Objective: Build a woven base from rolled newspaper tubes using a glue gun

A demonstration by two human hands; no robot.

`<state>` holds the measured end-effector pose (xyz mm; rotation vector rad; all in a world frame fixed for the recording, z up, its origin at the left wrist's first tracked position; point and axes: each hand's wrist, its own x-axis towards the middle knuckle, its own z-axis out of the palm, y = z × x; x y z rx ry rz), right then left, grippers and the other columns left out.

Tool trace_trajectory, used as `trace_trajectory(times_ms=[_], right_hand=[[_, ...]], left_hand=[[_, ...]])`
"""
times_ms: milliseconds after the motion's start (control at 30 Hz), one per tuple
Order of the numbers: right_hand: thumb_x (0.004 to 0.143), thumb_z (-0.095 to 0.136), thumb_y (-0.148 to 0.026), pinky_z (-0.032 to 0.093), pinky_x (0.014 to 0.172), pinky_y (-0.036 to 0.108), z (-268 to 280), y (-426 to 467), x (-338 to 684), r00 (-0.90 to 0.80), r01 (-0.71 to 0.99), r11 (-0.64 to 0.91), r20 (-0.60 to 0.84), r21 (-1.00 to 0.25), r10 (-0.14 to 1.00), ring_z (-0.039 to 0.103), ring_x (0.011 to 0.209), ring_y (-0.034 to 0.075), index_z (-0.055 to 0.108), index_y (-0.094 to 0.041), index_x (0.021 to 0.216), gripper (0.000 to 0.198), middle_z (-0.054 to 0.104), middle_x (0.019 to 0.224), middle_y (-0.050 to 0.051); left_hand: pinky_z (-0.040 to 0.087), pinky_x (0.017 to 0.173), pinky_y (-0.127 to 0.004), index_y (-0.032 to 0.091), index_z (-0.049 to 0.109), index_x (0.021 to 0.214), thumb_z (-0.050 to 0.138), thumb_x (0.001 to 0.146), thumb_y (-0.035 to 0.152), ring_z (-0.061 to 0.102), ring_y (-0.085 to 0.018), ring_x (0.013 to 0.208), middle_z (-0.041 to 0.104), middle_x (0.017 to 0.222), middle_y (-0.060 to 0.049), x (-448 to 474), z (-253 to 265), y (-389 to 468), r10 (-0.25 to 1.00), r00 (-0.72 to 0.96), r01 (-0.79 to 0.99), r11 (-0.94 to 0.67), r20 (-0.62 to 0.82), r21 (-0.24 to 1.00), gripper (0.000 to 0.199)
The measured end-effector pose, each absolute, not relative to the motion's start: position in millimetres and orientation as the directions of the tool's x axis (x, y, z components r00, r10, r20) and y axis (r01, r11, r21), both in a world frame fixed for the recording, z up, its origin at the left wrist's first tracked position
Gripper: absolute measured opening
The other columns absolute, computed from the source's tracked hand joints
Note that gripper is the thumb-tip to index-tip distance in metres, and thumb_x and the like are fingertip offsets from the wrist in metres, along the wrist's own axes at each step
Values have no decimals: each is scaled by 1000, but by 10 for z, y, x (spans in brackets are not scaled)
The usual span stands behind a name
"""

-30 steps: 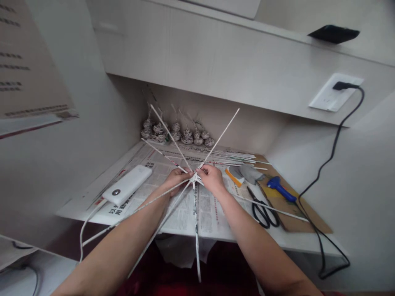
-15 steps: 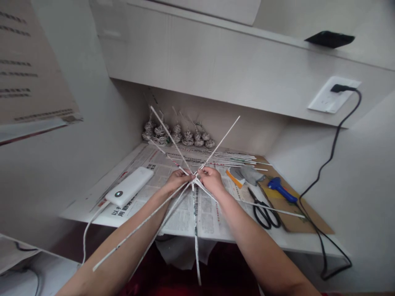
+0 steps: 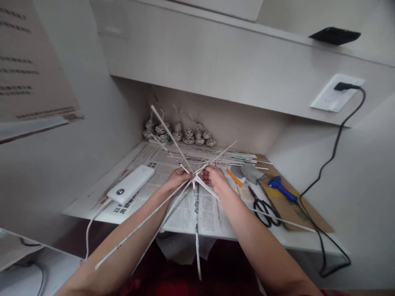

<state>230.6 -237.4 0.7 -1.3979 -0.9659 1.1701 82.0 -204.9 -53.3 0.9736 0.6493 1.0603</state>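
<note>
Several thin rolled-paper rods (image 3: 173,139) cross at a small woven centre and fan out in different directions. My left hand (image 3: 179,179) pinches the crossing from the left, thumb and fingers closed on the rods. At the right of the crossing, my right hand (image 3: 213,179) has its fingers curled around the rod that points up and right; its fingertips are partly hidden. One paper rod (image 3: 196,242) hangs toward my body, and others pass over my left forearm. Another rod (image 3: 286,222) runs out beyond my right forearm.
Newspaper (image 3: 182,213) covers the table, with a white power bank (image 3: 131,185) at left. Black scissors (image 3: 264,209), a blue glue gun (image 3: 282,189) and cardboard (image 3: 304,213) lie at right. Behind are loose paper rods (image 3: 237,157) and several woven gourd shapes (image 3: 189,135) below an overhanging panel.
My right hand has shifted slightly right, away from the crossing, and its fingers have loosened somewhat. The up-right rod has tipped lower. My left hand keeps its hold.
</note>
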Motion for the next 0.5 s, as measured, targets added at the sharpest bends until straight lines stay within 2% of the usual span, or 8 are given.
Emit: trace_trajectory(times_ms=[167, 267, 333, 500], right_hand=[[76, 57, -26, 36, 33, 17, 13, -2334, 2361, 237, -38, -196, -199, -980, 951, 51, 37, 8, 54, -17, 71, 11, 54, 51, -5], [71, 66, -36, 31, 30, 16, 11, -2336, 2381, 278, 19, -164, -152, -986, 949, 49, 35, 8, 49, -18, 61, 27, 50, 45, -5], [69, 68, -40, 29, 30, 16, 22, -2357, 2386, 276, 50, -106, -88, -993, 957, 48, 35, 7, 50, -17, 59, 31, 50, 46, -5], [64, 66, -30, 34, 39, 16, 104, -2450, 2420, 54, -93, -31, -36, -995, 998, 53, 49, 7, 66, -16, 78, 20, 61, 65, -1]], left_hand=[[45, 60, -28, 12, 63, 71, 82, 52, 24, 59, -14, 56, 64, 62, -2, 818, -550, -2033, 933, 358, -391, 125, 26, 912, 30], [44, 58, -27, 13, 63, 71, 82, 52, 23, 58, -14, 55, 64, 62, -1, 821, -529, -2044, 941, 337, -395, 117, 26, 911, 29], [44, 58, -27, 13, 63, 71, 81, 52, 23, 58, -13, 55, 64, 62, -1, 825, -515, -2052, 941, 336, -392, 106, 35, 914, 28], [43, 57, -26, 14, 62, 70, 80, 53, 22, 57, -13, 53, 63, 61, 0, 829, -518, -2050, 947, 319, -388, 83, 49, 918, 26]])
